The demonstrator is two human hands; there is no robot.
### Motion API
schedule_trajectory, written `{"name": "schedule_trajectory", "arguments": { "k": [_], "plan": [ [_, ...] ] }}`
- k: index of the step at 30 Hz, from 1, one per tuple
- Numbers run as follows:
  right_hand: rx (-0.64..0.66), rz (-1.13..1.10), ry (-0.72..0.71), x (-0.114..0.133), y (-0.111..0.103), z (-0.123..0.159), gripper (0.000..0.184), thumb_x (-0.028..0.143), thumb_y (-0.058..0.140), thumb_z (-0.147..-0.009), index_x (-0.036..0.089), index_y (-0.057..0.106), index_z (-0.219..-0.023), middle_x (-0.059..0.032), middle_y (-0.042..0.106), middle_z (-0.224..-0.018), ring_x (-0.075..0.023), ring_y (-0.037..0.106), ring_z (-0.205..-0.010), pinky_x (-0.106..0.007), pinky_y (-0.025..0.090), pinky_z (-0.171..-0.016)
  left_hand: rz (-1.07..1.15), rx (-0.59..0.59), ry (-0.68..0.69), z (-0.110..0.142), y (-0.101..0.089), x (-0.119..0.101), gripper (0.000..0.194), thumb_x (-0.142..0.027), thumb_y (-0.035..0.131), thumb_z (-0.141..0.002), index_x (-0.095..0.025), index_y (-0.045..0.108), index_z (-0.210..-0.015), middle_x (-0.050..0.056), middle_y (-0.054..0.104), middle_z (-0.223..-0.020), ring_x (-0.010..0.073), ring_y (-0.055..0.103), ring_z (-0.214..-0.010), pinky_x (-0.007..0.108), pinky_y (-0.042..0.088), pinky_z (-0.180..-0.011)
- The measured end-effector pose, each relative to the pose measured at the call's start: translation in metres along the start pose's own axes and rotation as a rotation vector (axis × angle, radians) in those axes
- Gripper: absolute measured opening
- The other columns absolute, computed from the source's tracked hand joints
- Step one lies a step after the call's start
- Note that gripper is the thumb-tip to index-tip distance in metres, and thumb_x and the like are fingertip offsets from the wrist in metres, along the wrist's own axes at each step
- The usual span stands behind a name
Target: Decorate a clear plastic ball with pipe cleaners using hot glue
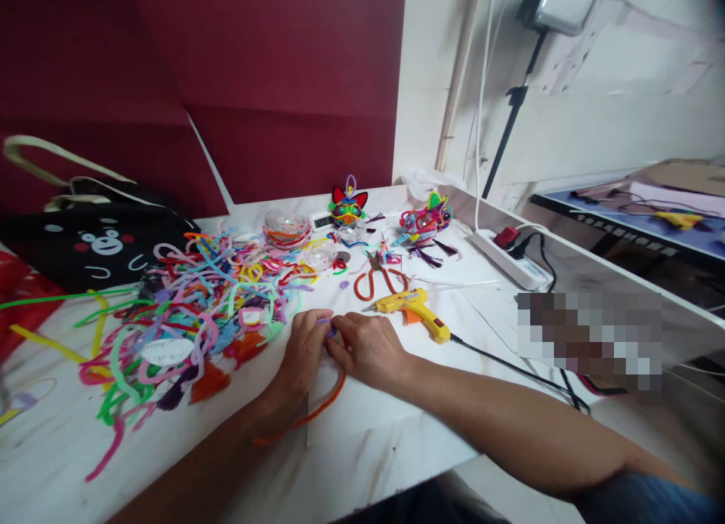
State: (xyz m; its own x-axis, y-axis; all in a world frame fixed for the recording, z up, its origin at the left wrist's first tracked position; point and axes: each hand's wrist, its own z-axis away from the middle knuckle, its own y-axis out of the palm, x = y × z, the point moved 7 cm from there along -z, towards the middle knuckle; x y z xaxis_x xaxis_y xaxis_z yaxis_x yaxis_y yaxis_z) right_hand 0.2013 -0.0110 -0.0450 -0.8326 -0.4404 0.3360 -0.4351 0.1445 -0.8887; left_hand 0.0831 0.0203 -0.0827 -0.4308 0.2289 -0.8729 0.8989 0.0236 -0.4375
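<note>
My left hand (303, 354) and my right hand (371, 350) meet over the white table, fingertips pinched around a small purple pipe cleaner piece (326, 325). The fingers cover most of it. An orange pipe cleaner (327, 403) curves down from between the hands toward my left forearm; whether it joins the purple piece is hidden. Just beyond my right hand lies a yellow glue gun (411, 303), nozzle to the left. Orange-handled scissors (374, 281) rest behind it. Left of my left hand spreads a tangled heap of colourful pipe cleaners (209, 282).
Two colourful animal-like figures (348, 209) (424, 220) stand at the back, near transparent plastic balls (286, 228). A white power strip (510, 260) lies along the right ledge. The glue gun's black cord (510, 362) runs right. A black bag (102, 237) sits at left.
</note>
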Motion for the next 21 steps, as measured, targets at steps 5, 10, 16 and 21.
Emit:
{"name": "schedule_trajectory", "arguments": {
  "k": [5, 10, 16, 21],
  "plan": [
    [0.014, 0.004, 0.015, 0.000, -0.002, 0.000, 0.028, 0.042, 0.050, -0.095, 0.020, 0.065, -0.101, -0.0030, 0.071, -0.088, -0.0164, 0.064, -0.070, -0.029, 0.027, -0.056, -0.066, 0.150, 0.021, -0.011, -0.013, 0.000, 0.029, -0.036, 0.044, -0.082, -0.022, 0.065, -0.097, 0.009, 0.062, -0.108, 0.0284, 0.054, -0.114, 0.048, 0.042, -0.105],
    [0.008, 0.009, 0.012, 0.000, -0.001, -0.001, 0.031, 0.045, 0.049, -0.096, 0.019, 0.065, -0.101, -0.0051, 0.072, -0.089, -0.0176, 0.066, -0.074, -0.029, 0.029, -0.057, -0.100, 0.481, 0.037, -0.016, -0.028, -0.012, 0.044, -0.040, 0.061, -0.078, -0.029, 0.064, -0.120, 0.005, 0.062, -0.131, 0.0301, 0.054, -0.126, 0.044, 0.042, -0.108],
    [0.018, -0.003, 0.019, 0.000, -0.003, 0.000, 0.031, 0.043, 0.049, -0.095, 0.020, 0.064, -0.109, -0.0054, 0.073, -0.092, -0.0203, 0.069, -0.076, -0.028, 0.034, -0.057, -0.201, 0.612, 0.167, -0.022, -0.032, -0.018, 0.048, -0.039, 0.071, -0.073, -0.030, 0.067, -0.120, 0.005, 0.064, -0.131, 0.0316, 0.056, -0.124, 0.044, 0.044, -0.106],
    [0.041, -0.024, 0.043, -0.001, -0.008, -0.001, 0.033, 0.043, 0.047, -0.095, 0.019, 0.065, -0.111, -0.0071, 0.074, -0.097, -0.0217, 0.070, -0.080, -0.029, 0.040, -0.060, -0.211, 0.588, 0.119, -0.030, -0.028, -0.014, 0.045, -0.037, 0.074, -0.069, -0.031, 0.070, -0.114, 0.006, 0.066, -0.127, 0.0332, 0.060, -0.118, 0.041, 0.052, -0.095]
  ]
}}
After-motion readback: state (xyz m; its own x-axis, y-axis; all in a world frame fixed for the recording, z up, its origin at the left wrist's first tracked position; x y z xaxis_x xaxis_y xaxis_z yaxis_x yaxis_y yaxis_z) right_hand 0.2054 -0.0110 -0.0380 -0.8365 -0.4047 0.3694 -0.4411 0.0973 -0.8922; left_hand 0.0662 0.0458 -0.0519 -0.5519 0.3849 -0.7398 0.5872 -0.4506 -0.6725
